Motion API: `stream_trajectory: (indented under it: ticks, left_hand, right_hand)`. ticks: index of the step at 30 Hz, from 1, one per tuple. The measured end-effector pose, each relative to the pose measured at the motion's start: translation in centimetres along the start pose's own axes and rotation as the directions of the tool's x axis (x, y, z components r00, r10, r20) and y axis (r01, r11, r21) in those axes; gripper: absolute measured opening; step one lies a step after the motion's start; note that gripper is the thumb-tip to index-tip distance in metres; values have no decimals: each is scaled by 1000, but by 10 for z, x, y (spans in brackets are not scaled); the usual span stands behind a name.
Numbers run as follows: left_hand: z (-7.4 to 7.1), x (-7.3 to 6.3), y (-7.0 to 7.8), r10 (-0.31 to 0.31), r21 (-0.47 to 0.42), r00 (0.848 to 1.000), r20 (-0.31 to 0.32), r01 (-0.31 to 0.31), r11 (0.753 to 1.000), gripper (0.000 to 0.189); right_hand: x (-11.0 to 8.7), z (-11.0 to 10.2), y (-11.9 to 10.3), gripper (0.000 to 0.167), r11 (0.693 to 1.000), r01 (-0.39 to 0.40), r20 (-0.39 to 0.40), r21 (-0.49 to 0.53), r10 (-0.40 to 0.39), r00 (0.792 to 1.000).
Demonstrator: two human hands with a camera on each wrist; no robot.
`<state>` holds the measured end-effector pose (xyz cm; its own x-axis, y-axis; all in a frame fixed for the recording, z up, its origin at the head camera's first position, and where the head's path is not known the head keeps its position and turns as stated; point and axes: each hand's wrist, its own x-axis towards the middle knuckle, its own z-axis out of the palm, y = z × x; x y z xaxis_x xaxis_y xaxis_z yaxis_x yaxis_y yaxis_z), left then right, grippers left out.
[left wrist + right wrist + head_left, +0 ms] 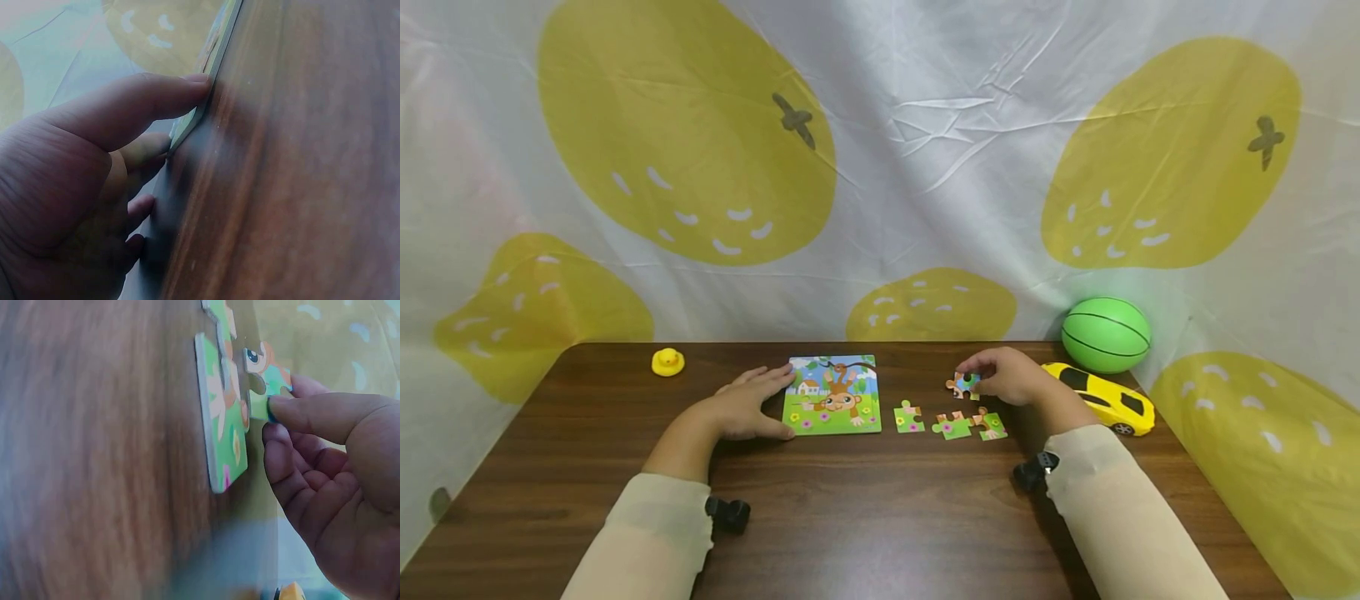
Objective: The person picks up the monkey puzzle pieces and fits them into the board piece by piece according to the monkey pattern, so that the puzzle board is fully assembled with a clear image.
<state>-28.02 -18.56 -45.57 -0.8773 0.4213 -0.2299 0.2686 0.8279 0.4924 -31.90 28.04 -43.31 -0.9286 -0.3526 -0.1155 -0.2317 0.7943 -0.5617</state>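
My left hand (743, 406) rests at the left side of a square monkey picture puzzle board (833, 396). Its fingers are fairly straight; in the left wrist view the thumb (181, 94) touches the board's edge (195, 119). On the right, my right hand (1009, 377) pinches a jigsaw piece (958, 384) between thumb and fingers. That piece (273, 372) shows an eye, orange fur and green in the right wrist view. Nearer to me lie a yellow-green piece (910, 419), a green piece (957, 429) and a piece with a monkey's hand (991, 427).
Behind my right forearm, a yellow toy car (1108, 400) stands near a green ball (1106, 335). A yellow rubber duck (667, 362) sits at the back left of the brown wooden table (850, 517). A lemon-print curtain (880, 208) hangs along the table's back edge.
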Motion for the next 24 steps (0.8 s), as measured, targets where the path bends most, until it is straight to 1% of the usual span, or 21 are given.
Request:
stream_trajectory:
  ticks: [3, 8, 17, 24]
  left_hand:
    - [0, 0, 0, 1, 1, 1000, 0, -1, 1000, 106]
    - [0, 0, 1, 7, 2, 1000, 1, -7, 1000, 106]
    - [-2, -3, 1, 10, -1, 1000, 0, -10, 1000, 107]
    - [-3, -5, 2, 14, 1, 1000, 0, -14, 1000, 107]
  right_hand:
    - [1, 0, -2, 30, 1000, 11, 5, 20, -12, 1000]
    - [4, 1, -12, 32, 994, 36, 17, 100, -38, 999]
    - [14, 15, -50, 33, 981, 97, 35, 167, -105, 994]
    - [27, 33, -76, 33, 975, 107, 64, 194, -121, 991]
